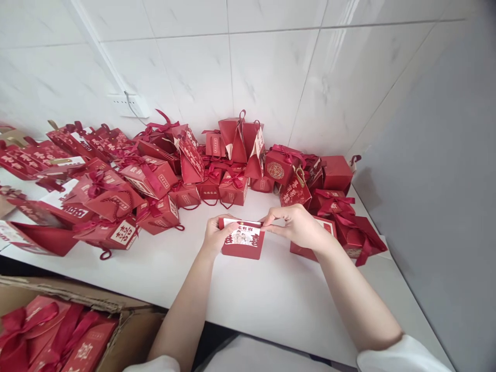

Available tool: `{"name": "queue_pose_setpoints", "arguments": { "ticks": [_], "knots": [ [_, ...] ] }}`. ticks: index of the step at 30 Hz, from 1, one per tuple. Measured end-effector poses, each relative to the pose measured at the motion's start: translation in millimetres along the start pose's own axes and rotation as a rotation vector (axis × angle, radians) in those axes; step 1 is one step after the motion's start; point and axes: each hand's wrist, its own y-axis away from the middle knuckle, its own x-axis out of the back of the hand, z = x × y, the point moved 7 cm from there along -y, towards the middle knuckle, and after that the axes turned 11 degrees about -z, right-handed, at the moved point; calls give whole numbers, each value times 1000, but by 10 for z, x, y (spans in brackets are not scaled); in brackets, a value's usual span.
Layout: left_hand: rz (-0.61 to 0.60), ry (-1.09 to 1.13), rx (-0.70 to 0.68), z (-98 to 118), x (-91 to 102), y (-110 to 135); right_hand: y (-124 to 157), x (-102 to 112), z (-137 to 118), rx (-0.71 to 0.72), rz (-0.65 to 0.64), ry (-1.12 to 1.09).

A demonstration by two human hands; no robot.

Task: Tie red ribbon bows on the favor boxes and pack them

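Between my two hands, low over the white table, is a small red gift box (243, 250) with a white printed panel of characters and figures facing me. My left hand (217, 233) grips its left side, thumb across the upper front. At the box's top right corner, my right hand (289, 223) pinches the edge between thumb and fingers. The far side of the box is hidden. Just right of it, partly behind my right wrist, another red box (304, 251) lies on the table.
Many red gift boxes with ribbons (155, 214) crowd the table (248, 299) at left and along the tiled wall (267, 67). More stand at right (358, 235), beside a grey panel (437, 181). A cardboard carton (134, 330) of red boxes sits at lower left. A socket (127, 105) is on the wall.
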Motion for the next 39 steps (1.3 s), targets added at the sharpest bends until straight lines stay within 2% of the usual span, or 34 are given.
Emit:
{"name": "queue_pose_setpoints", "arguments": {
  "ticks": [3, 6, 8, 10, 14, 17, 20, 24, 33, 39],
  "knots": [
    [-35, -53, 13, 129, -8, 2, -37, 3, 56, -23, -33, -82],
    [-121, -179, -7, 314, -71, -5, -58, -4, 124, -43, -92, -217],
    [-173, -255, -44, 409, -128, -11, -54, -10, 100, -45, -123, -228],
    [-191, -271, -73, 443, -166, -21, -49, -14, -13, 1, -108, -138],
    [-182, -238, -76, 363, -172, -48, -73, -122, -342, 227, -19, 112],
    [-184, -223, -82, 299, -153, -57, -128, -284, -393, 306, -48, 231],
    [-196, -196, -109, 280, -145, -57, -152, -313, -312, 271, -50, 267],
    [-180, -193, -136, 292, -148, -56, -107, -246, -265, 207, -55, 265],
    [-145, -171, -58, 222, -168, -8, -115, -232, -180, 44, -75, 183],
    [-109, -163, -74, 194, -159, -1, -115, -235, -212, 3, -51, 266]
  ]
}}
